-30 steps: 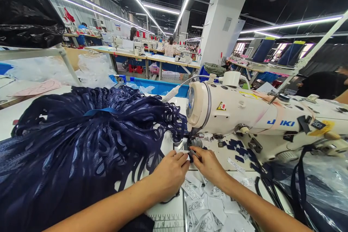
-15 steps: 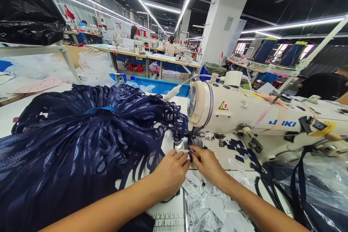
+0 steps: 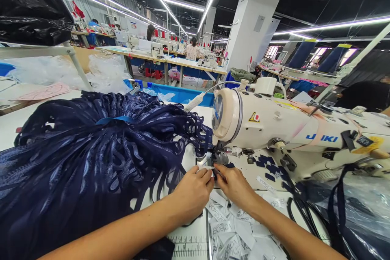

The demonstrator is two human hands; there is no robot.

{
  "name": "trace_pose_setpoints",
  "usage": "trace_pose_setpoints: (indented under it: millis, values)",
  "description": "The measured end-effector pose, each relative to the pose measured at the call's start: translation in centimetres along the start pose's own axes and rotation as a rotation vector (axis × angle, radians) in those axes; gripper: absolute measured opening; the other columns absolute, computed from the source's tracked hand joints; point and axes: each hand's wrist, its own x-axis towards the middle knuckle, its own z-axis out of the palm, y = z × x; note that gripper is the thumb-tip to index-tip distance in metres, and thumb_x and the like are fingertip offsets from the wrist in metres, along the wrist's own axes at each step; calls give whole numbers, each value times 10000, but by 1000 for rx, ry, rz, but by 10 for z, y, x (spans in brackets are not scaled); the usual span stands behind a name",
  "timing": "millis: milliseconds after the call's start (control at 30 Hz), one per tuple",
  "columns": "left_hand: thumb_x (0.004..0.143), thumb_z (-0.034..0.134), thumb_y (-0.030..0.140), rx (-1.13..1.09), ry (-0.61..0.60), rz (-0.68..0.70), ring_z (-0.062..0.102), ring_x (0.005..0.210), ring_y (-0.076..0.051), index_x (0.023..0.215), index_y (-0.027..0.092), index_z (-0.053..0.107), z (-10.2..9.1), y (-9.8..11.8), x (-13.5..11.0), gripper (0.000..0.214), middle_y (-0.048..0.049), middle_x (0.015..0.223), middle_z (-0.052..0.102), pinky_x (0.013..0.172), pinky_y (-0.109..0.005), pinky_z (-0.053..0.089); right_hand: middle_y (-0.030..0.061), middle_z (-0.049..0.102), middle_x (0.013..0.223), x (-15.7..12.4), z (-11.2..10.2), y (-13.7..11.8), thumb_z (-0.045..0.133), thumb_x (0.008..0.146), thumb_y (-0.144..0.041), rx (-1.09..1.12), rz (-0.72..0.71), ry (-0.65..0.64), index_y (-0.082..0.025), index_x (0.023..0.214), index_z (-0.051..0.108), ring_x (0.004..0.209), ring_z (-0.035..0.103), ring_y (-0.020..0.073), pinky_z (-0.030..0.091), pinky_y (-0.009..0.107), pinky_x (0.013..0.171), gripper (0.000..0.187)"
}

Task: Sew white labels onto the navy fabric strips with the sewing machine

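At the needle end of the white sewing machine [image 3: 258,115], my left hand [image 3: 192,191] pinches a small white label [image 3: 206,167], its fingers curled together. My right hand [image 3: 236,185] is closed just across from it, thumb and forefinger pressed together near the label's other end. A thin dark piece shows under its fingers, too small to name. Both hands rest on the machine bed, right in front of the presser foot area [image 3: 219,158]. Loose white printed labels [image 3: 227,227] lie in a heap below my right wrist.
A large bundle of navy strapped garments [image 3: 100,154], tied with a blue band [image 3: 114,120], covers the left side. Small navy fabric pieces [image 3: 269,167] lie under the machine arm. Clear plastic bags [image 3: 365,207] sit at right. A printed ruler [image 3: 189,245] runs along the front.
The view has shifted slightly, so the machine appears a little further right. Both hands stay close together by the presser foot, with hardly any visible movement.
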Motion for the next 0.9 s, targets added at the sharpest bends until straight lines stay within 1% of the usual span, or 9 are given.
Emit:
trace_pose_setpoints:
  millis: [100,233,333,433,500,567,667,800,900]
  values:
    - [788,468,124,-16,-27,-7,531,996,-254,951,37,573,-1,0,1,212,-174,1046,593,815,-377,389,119,653,954,-2,0,-2,392,830,-98,-22,11,-15,-78,1185,536,889,613,233,475,307,775,383]
    - [775,464,123,-4,-31,-10,533,988,-250,977,31,570,0,0,1,246,-178,1057,590,814,-371,394,104,665,881,-4,2,0,397,812,-98,-58,3,1,-96,1163,552,809,625,223,473,289,711,384]
    - [772,445,115,20,-34,0,531,992,-251,997,24,570,3,0,2,272,-179,1064,589,820,-374,394,84,662,786,0,1,3,410,782,-76,-10,-22,15,-114,1071,609,741,618,200,453,255,656,353]
    - [766,453,118,30,-39,2,534,990,-253,1019,18,565,5,0,2,294,-187,1069,586,829,-380,391,41,620,630,4,-1,6,424,759,-64,71,-28,7,-113,987,639,576,564,160,410,230,559,317]
    - [759,463,118,33,-36,1,538,985,-253,1014,16,569,5,0,1,294,-189,1068,587,837,-383,390,18,589,578,5,-3,6,426,753,-65,118,-31,0,-116,941,648,516,519,140,372,219,515,296]
    - [759,464,122,40,-30,6,544,973,-253,1011,14,572,5,1,1,294,-189,1067,588,829,-381,396,8,573,559,4,-5,6,422,746,-65,145,-43,-5,-123,910,653,502,497,130,340,210,491,290]
    - [770,450,128,55,-18,10,549,954,-252,1010,12,575,4,1,1,294,-183,1052,598,804,-377,409,6,565,556,0,-7,4,408,740,-68,151,-57,-7,-118,939,649,511,491,131,312,209,475,317]
    - [769,446,124,67,1,17,550,949,-248,998,15,582,5,1,1,288,-177,1039,605,817,-375,410,19,571,569,-5,-5,6,396,732,-90,156,-50,-1,-101,924,656,523,495,140,325,216,487,323]
    - [756,458,131,73,3,16,548,953,-251,1000,13,581,7,0,2,298,-182,1041,602,822,-376,411,19,557,558,-8,-2,9,397,733,-104,189,-41,16,-74,963,649,494,468,133,331,218,480,342]
